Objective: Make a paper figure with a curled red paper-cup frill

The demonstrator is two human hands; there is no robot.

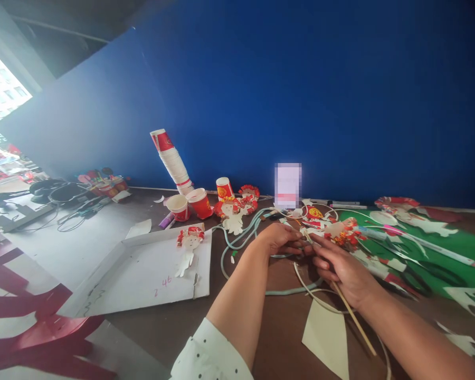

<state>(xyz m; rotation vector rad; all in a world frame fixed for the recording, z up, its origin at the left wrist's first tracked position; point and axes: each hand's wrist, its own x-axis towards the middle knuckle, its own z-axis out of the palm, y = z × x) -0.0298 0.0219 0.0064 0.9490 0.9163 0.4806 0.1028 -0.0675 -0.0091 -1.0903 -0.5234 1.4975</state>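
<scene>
Close together over the brown table, both my hands are closed. My right hand (342, 264) grips a thin wooden stick (356, 322), whose lower end slants out toward me. The fingers of my left hand (283, 240) are pinched near the fingertips of the right, and what lies between them is too small and hidden to make out. Just beyond the right hand lie paper cut-outs with red fringes (340, 229). A pale cable (328, 306) loops under my hands, and a cream piece of paper (326, 338) lies below them.
At left, a white box lid (142, 285) holds a paper doll (190, 248). Behind it lean stacked paper cups (174, 166), with loose cups (200, 203) beside them. Black-handled scissors (439, 272) and a pen (451, 253) lie right on green paper (467, 243). A blue partition (301, 95) closes off the back.
</scene>
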